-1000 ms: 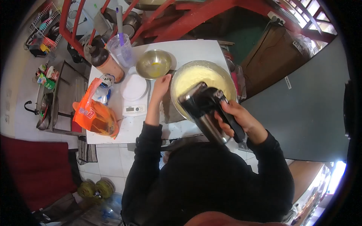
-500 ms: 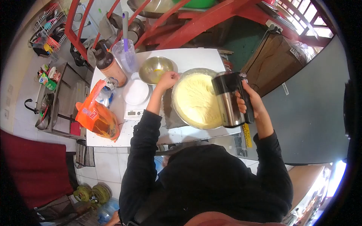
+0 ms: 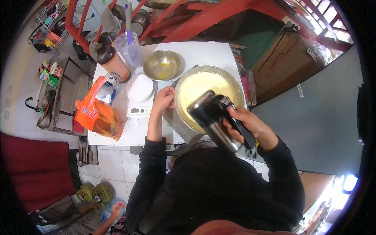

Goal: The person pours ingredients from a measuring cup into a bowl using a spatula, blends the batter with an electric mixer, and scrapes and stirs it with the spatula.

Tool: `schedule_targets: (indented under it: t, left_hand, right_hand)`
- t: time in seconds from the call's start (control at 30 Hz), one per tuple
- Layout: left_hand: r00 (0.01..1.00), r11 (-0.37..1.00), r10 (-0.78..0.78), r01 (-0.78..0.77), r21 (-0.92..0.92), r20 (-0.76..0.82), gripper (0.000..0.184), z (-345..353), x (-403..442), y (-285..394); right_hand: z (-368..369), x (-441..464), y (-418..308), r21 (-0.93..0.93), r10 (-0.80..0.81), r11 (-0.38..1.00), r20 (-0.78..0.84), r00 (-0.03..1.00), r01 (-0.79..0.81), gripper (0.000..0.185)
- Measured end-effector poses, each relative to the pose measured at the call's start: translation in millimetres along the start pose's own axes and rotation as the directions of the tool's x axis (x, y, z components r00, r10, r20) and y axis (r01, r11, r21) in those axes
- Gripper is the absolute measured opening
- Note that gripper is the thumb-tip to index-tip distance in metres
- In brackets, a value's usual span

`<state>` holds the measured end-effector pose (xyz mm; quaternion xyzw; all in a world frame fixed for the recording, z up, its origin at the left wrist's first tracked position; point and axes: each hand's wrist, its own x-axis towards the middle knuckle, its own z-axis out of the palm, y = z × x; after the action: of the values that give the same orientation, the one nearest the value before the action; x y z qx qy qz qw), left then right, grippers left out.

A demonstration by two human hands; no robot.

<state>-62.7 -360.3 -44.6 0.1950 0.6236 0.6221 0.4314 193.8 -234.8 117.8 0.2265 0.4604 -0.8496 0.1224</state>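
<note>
- The pale yellow, creamy mixture (image 3: pixel 203 84) looked largely blended, judging by its even colour; whether more beating was left could not be told, the beaters being hidden.
- It lay in a wide, round metal bowl (image 3: pixel 231 78) on the white table (image 3: pixel 203 51).
- The right hand (image 3: pixel 250 123) was wrapped around the handle of one black-and-silver hand mixer (image 3: pixel 214 117), tilted over that bowl.
- The left hand (image 3: pixel 163 100) sat curled at the bowl's left rim; whether it pinched the rim, I cannot tell.
- Counted on the table: two metal bowls, the smaller one (image 3: pixel 150 64) bearing yellow residue; one white digital scale (image 3: pixel 139 111); one brown bottle (image 3: pixel 113 62); one orange plastic bag (image 3: pixel 98 117).
</note>
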Motion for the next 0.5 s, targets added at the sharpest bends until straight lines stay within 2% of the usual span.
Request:
schedule_targets:
  t: [0.13, 0.17, 0.2, 0.27, 0.37, 0.5]
  left_hand:
    - [1.0, 1.0, -0.008, 0.007, -0.024, -0.026, 0.006, 1, -7, -5]
    - [0.999, 1.0, -0.013, 0.012, -0.019, -0.042, 0.006, 2, -9, -5]
    - [0.999, 1.0, -0.011, 0.01, -0.02, -0.036, 0.006, 1, -11, -5]
    - [1.0, 1.0, -0.002, 0.002, -0.023, -0.023, 0.005, 1, -15, -6]
    - [0.999, 0.999, -0.023, 0.021, -0.039, -0.03, 0.006, 5, -21, -6]
    - [0.998, 0.992, -0.051, 0.047, -0.117, -0.032, 0.006, 9, -30, -8]
  right_hand:
    - [-13, 44, -13, 0.07, -0.006, 0.997, -0.122, 0.993, 0.015, 0.048]
    - [-14, 48, -20, 0.066, -0.061, 0.995, -0.149, 0.987, 0.071, 0.049]
    - [-23, 51, -26, 0.144, -0.029, 0.988, -0.195, 0.98, 0.058, 0.05]
    - [-40, 46, -37, 0.173, -0.102, 0.976, -0.186, 0.977, 0.135, 0.048]
    - [-57, 22, -43, 0.038, -0.151, 0.985, -0.301, 0.942, 0.17, 0.047]
    - [-62, -19, -34, 0.054, -0.07, 0.994, -0.351, 0.934, 0.095, 0.045]
